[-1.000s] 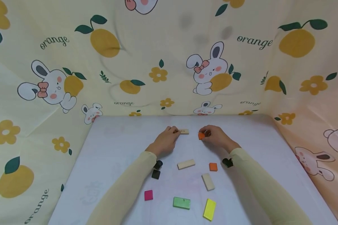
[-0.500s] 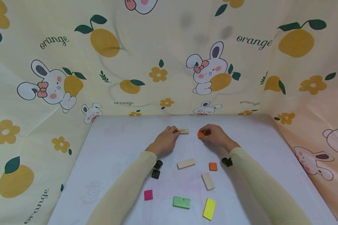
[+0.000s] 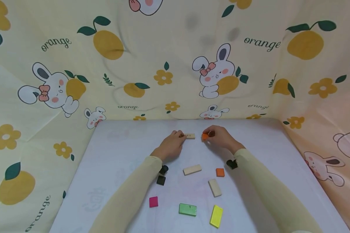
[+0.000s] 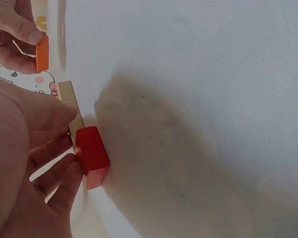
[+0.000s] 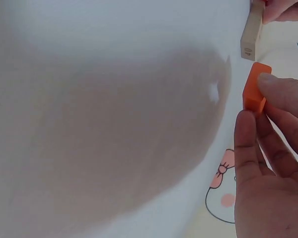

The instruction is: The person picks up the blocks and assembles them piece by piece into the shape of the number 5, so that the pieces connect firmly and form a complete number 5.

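Note:
My left hand [image 3: 170, 144] pinches a long natural-wood block [image 3: 189, 136] at the far side of the table, with dark markings on its face. A red block [image 4: 93, 156] sits against that block's left end, touched by the lower fingers in the left wrist view; in the head view the hand hides it. Between thumb and fingers my right hand [image 3: 221, 137] holds an orange block [image 5: 256, 87]. A narrow gap separates the orange block from the wooden block's right end [image 5: 249, 47].
Nearer on the white tabletop [image 3: 128, 191] lie two wooden blocks [image 3: 192, 170] [image 3: 215, 187], another orange block [image 3: 220, 172], a magenta block [image 3: 153, 202], a green block [image 3: 188, 209], a yellow block [image 3: 216, 216] and a dark square piece [image 3: 161, 180]. A printed curtain [image 3: 151, 48] stands behind.
My right hand has carried the orange block left and slightly farther back, closer to the wooden block. The left hand stays in place on the wooden block.

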Action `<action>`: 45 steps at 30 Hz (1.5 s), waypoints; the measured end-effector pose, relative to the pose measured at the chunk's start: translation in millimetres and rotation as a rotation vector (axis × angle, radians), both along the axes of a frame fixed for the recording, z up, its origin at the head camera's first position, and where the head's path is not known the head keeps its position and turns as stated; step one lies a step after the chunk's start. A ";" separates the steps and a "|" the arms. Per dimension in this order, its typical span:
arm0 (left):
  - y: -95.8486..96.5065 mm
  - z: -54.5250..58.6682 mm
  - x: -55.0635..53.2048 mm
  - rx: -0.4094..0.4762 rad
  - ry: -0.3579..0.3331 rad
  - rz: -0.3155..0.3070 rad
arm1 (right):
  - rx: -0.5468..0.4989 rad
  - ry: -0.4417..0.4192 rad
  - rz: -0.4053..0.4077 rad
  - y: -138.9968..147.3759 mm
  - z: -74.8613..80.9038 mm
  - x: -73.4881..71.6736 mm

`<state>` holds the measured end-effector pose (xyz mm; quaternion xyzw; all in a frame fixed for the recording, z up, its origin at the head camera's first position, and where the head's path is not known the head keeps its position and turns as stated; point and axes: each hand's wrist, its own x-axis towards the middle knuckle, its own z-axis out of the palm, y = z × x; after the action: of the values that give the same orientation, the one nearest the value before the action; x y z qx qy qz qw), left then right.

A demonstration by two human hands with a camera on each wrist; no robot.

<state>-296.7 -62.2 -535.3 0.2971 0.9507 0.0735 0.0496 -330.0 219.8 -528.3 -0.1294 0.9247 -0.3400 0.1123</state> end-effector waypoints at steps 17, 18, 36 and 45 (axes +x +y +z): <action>0.5 0.9 -1.7 -0.007 -0.047 0.020 | -0.006 0.021 0.038 -15.0 1.7 -10.4; 0.5 1.2 -1.4 -0.008 -0.049 0.021 | -0.005 0.022 0.040 -15.7 1.2 -10.9; 0.5 0.5 -3.5 -0.002 -0.042 0.024 | -0.010 -0.011 0.038 -28.0 -5.3 -15.1; 3.2 -1.0 -4.5 -0.001 -0.049 0.031 | -0.017 -0.005 0.034 -31.9 -10.0 -14.1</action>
<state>-301.2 -59.0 -536.3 0.2803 0.9538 0.0810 0.0720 -344.1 188.0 -538.3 -0.1451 0.9192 -0.3462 0.1195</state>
